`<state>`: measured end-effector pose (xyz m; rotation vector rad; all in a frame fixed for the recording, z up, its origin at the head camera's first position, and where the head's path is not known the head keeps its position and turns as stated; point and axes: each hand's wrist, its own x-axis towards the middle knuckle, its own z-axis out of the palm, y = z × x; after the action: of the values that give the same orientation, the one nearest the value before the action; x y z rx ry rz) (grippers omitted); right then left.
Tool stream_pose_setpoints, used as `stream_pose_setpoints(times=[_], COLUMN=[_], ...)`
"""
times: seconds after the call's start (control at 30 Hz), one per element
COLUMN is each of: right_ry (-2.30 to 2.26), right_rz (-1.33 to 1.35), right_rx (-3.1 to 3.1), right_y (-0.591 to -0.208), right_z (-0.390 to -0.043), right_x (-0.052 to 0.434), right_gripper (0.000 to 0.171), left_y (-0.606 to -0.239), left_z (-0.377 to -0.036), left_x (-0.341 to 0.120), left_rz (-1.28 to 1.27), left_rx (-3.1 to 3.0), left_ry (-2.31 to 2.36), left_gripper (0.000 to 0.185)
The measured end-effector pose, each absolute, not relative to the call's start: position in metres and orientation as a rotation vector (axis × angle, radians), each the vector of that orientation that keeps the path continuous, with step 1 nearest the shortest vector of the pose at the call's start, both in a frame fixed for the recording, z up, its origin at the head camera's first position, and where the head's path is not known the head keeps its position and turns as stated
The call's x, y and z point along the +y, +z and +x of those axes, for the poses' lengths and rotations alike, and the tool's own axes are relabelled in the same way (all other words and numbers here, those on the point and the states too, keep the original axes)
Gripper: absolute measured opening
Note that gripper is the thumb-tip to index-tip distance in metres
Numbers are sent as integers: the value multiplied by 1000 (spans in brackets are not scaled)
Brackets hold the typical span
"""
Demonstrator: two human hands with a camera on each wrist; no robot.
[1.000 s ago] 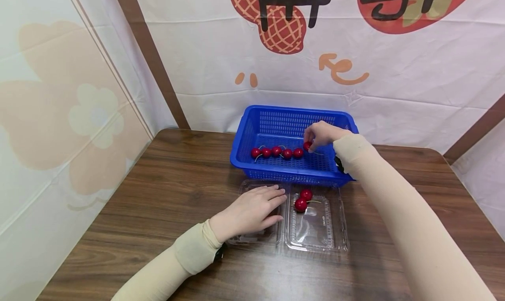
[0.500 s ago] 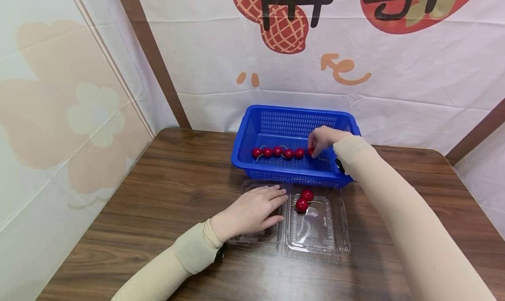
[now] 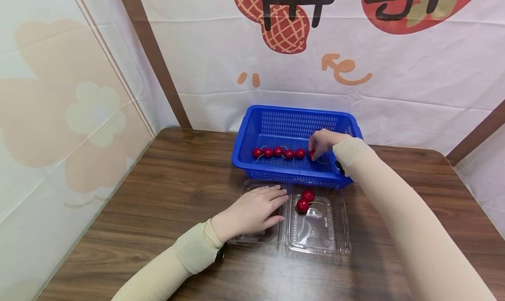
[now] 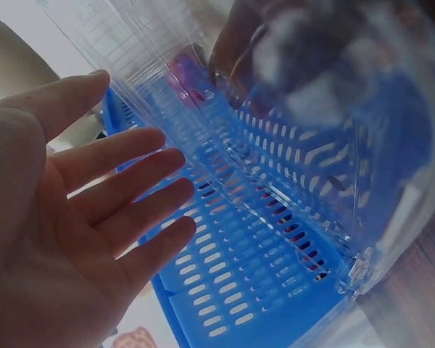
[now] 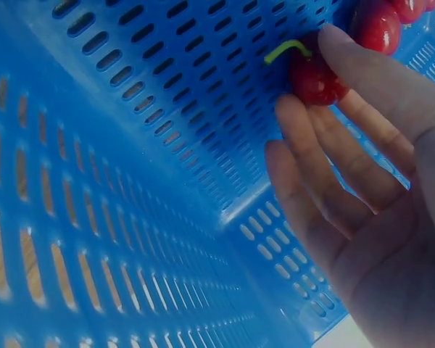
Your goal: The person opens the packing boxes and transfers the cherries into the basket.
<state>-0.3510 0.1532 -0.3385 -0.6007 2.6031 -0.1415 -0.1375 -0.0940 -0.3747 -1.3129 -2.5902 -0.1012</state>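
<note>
My right hand reaches into a blue slotted basket and pinches a red cherry low at the basket floor. It sits at the right end of a row of several cherries. The right wrist view shows thumb and fingers of that hand around the cherry with its green stem, another cherry beside it. My left hand lies flat, fingers straight, on the left half of an opened clear clamshell box. Two cherries lie in its right half.
The basket stands at the far edge of a brown wooden table, against a white printed curtain. In the left wrist view my left hand sits behind clear plastic, with the basket wall beyond.
My right hand has sunk lower and slightly right inside the basket, bringing the cherry down to the end of the row. The left hand has stayed put.
</note>
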Motion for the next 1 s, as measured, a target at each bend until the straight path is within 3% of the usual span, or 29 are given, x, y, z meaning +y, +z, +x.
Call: stream_pose_setpoints(times=[1.0], right_ry=[-210], right_rz=[-630], right_rx=[2623], right_y=[-339], right_z=[-348], right_x=[150], right_gripper=[31], left_y=[-375], left_z=[-138], left_x=[-92], left_rz=[-1313], left_rx=[-2594], left_ry=[-90], left_gripper=[48])
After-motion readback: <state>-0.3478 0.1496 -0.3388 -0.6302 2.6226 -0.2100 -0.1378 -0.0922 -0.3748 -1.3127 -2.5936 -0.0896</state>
